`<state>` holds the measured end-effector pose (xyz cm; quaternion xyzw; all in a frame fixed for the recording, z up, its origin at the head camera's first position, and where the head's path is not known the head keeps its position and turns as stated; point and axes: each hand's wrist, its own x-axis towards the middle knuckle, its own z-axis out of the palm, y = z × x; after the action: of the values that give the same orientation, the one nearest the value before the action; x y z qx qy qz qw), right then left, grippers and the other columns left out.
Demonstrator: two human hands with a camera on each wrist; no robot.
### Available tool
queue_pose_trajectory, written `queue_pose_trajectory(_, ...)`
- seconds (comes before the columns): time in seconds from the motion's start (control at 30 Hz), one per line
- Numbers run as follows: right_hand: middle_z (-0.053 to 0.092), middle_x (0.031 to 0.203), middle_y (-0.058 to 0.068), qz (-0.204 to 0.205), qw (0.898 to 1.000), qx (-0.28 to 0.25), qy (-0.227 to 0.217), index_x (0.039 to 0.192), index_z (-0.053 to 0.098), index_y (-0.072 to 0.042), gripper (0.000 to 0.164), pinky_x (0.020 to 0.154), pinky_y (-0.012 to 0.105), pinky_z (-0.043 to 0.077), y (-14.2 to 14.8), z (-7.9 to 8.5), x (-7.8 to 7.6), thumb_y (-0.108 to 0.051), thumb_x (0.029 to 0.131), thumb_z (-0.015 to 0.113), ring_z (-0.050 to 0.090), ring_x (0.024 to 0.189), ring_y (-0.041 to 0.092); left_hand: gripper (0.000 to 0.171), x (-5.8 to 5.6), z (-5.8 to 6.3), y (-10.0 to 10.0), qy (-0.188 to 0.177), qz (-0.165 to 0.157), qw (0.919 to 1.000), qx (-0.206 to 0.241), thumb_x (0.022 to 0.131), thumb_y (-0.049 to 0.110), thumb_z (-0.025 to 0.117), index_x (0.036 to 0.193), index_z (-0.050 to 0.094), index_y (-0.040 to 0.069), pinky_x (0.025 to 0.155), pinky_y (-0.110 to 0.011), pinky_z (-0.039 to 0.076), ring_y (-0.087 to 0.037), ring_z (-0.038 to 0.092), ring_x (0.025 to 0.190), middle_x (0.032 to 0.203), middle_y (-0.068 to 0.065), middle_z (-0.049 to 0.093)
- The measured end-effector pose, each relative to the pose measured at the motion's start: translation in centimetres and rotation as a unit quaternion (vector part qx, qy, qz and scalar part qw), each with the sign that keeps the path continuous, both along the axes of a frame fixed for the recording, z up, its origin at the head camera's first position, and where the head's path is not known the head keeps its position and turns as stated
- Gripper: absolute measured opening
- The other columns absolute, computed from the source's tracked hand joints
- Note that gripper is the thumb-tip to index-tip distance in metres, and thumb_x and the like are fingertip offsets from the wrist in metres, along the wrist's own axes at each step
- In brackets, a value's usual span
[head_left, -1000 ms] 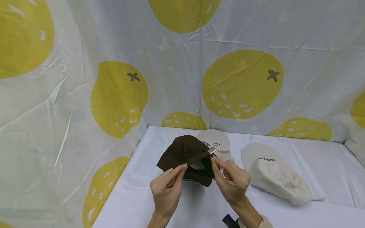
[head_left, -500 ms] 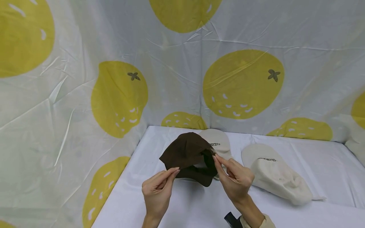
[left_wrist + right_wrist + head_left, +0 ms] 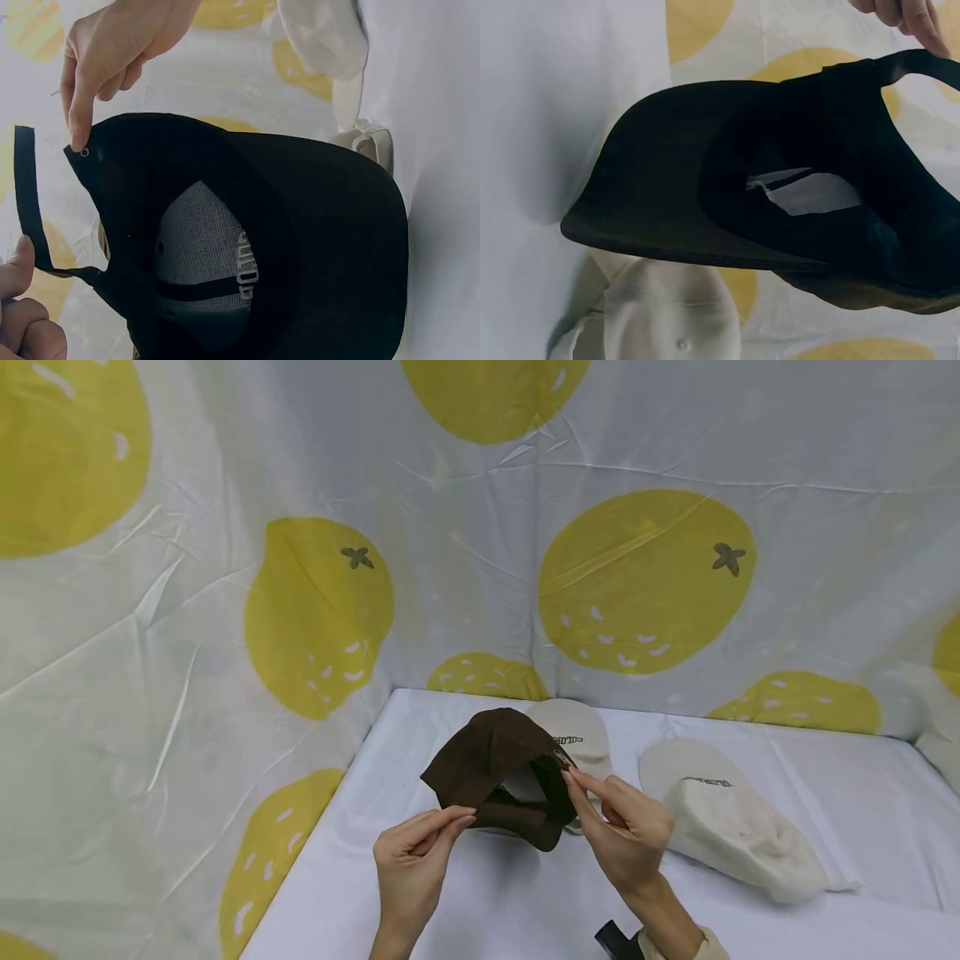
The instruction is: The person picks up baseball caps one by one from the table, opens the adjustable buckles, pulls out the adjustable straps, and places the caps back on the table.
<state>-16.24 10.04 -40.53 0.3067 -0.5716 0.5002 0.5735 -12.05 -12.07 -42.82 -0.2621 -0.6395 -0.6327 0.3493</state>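
A dark brown baseball cap [image 3: 476, 756] is held up over the white table, its back opening turned toward me and its brim low. My left hand [image 3: 412, 868] pinches the cap's back strap between thumb and fingertips. In the left wrist view the strap [image 3: 26, 180] runs past the left thumb to a loose end, apart from the opposite side. My right hand [image 3: 630, 839] pinches the other corner of the back opening, by a small patch of lettering. A small eyelet [image 3: 85, 152] shows beside its fingertips. Light mesh lining [image 3: 202, 232] shows inside the crown.
Behind the brown cap lies a cream cap [image 3: 573, 731] with dark lettering, partly covered. Another cream cap [image 3: 738, 827] lies to the right on the white table [image 3: 862, 802]. A lemon-print cloth [image 3: 465, 552] hangs around the back and left.
The strap ran across the opening to a silver clasp by the right hand; its end has come free. My left hand has moved left and slightly down with the strap.
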Motion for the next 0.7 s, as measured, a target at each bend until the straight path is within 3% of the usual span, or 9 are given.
queue_pose_trajectory(0.1,0.023,0.051,-0.005,0.03,0.999,0.0,-0.03,0.076,0.077,0.013,0.023,0.049,0.011,0.012,0.5,-0.1,0.1,-0.006,0.087,0.083,0.016,0.051,0.004,0.022,0.1,0.1,-0.2,-0.022,-0.007,0.9997,-0.003,0.079,-0.023,0.074,0.094,0.078,-0.008,0.041,-0.024,0.031,0.002,0.051,0.053,0.084,-0.02,0.077)
queue_pose_trajectory(0.2,0.022,0.053,-0.005,0.053,0.997,0.004,-0.057,0.079,0.078,0.011,0.013,0.049,0.013,0.012,1.1,-0.3,0.2,0.0,0.082,0.085,0.017,0.052,0.005,0.021,0.2,0.1,-0.3,-0.037,-0.007,0.9993,-0.007,0.08,-0.021,0.074,0.094,0.079,-0.006,0.039,-0.023,0.023,-0.005,0.027,0.044,0.083,-0.02,0.077)
queue_pose_trajectory(0.27,0.022,0.054,-0.004,0.064,0.995,0.007,-0.07,0.081,0.079,0.009,0.009,0.049,0.013,0.012,1.6,-0.4,0.4,0.004,0.079,0.086,0.018,0.053,0.005,0.02,0.2,0.1,-0.4,-0.043,-0.009,0.999,-0.01,0.081,-0.021,0.075,0.094,0.079,-0.005,0.04,-0.023,0.02,-0.01,0.018,0.045,0.082,-0.019,0.077)
queue_pose_trajectory(0.5,0.028,0.052,-0.007,0.1,0.991,0.03,-0.088,0.084,0.08,0.005,0.015,0.048,0.011,0.014,2.5,-0.7,0.8,0.013,0.072,0.086,0.018,0.053,0.002,0.022,0.2,0.2,-0.3,-0.044,-0.034,0.9984,-0.012,0.079,-0.022,0.075,0.094,0.079,-0.006,0.04,-0.024,0.022,-0.011,0.017,0.045,0.082,-0.017,0.078)
queue_pose_trajectory(0.7,0.024,0.054,-0.006,0.106,0.988,0.048,-0.102,0.085,0.081,0.004,0.02,0.048,0.011,0.015,3.1,-1.0,1.3,0.015,0.069,0.086,0.018,0.054,0.001,0.022,0.4,0.4,-0.3,-0.056,-0.041,0.9973,-0.024,0.078,-0.019,0.078,0.093,0.08,-0.003,0.041,-0.022,0.02,-0.011,0.017,0.047,0.059,-0.006,0.064)
